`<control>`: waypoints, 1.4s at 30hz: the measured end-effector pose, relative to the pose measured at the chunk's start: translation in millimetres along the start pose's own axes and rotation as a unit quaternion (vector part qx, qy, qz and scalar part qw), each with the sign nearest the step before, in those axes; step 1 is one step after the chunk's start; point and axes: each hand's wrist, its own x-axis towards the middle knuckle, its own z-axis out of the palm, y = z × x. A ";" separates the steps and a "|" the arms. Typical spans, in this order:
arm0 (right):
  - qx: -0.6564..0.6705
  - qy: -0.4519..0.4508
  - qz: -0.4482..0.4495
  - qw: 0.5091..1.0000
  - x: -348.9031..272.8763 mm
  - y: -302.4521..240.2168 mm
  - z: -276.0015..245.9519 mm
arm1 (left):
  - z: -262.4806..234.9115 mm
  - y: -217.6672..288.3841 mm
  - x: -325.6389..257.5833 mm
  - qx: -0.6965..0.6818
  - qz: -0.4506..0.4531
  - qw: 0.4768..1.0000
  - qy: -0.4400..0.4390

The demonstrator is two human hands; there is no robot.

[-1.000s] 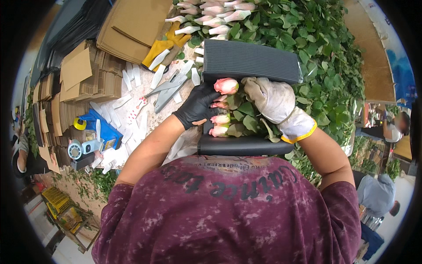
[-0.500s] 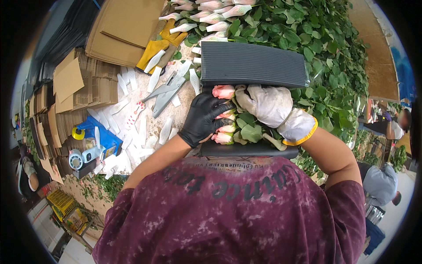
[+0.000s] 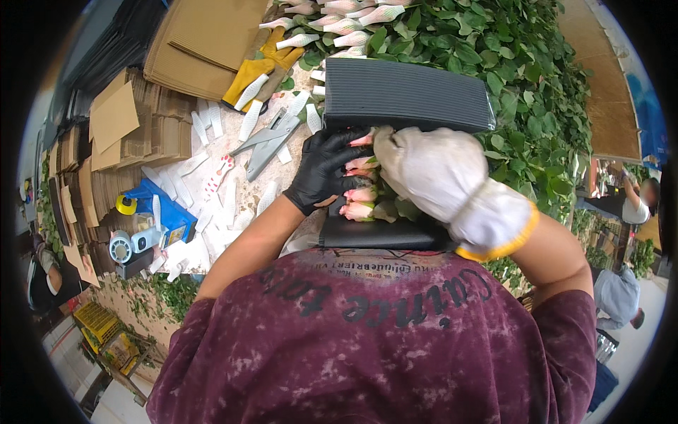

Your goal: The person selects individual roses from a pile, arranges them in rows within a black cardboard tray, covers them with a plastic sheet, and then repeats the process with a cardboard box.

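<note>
Flat sheets of brown corrugated cardboard lie stacked at the bench's far left, with smaller cut cardboard pieces fanned below them. A blue box sits near the bench's left edge, a yellow tape roll just beside it. White mesh sleeves are scattered over the speckled bench top, and a yellow leather glove lies near a grey metal stapler.

In the middle, a row of pale pink rose buds lies between two black ribbed corrugated sheets, the heads lined up one above another, green leaves spreading to the right. The left hand, in a smooth black glove, is curled with its fingertips pressing against the rose heads. The right hand, in a thick off-white fabric glove with a yellow cuff, is cupped over the stems and foliage, gripping the bunch just beside the buds.
</note>
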 end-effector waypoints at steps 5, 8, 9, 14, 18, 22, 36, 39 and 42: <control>-0.014 0.065 -0.036 0.997 8.3 13.9 81.0 | 2.8 1.8 0.7 -0.006 0.024 1.000 0.003; 0.059 0.077 -0.008 0.995 6.8 13.0 84.3 | 4.7 1.9 2.3 -0.028 0.020 0.999 0.012; 0.046 0.059 -0.027 0.997 8.5 14.3 82.2 | 5.2 1.6 1.8 -0.033 0.022 0.999 0.014; 0.113 -0.020 -0.064 0.991 0.2 14.5 49.6 | -0.4 8.1 3.0 -0.012 -0.041 0.999 -0.027; 0.136 -0.100 -0.096 0.981 6.6 13.5 58.0 | -0.3 12.8 6.2 0.003 0.004 1.000 0.011; 0.101 -0.027 -0.101 0.989 3.6 8.0 67.0 | -3.1 9.4 6.4 0.021 0.024 0.999 0.002; 0.337 -0.114 -0.090 0.930 -8.5 6.5 72.6 | -6.5 7.5 5.1 -0.042 -0.003 0.999 -0.020; 0.201 -0.090 -0.118 0.968 -7.3 7.0 62.5 | -23.8 30.0 -1.8 -0.047 -0.026 0.998 0.015; 0.155 -0.067 -0.129 0.977 -5.1 4.9 55.7 | -34.6 49.3 -15.6 -0.014 -0.092 0.994 -0.064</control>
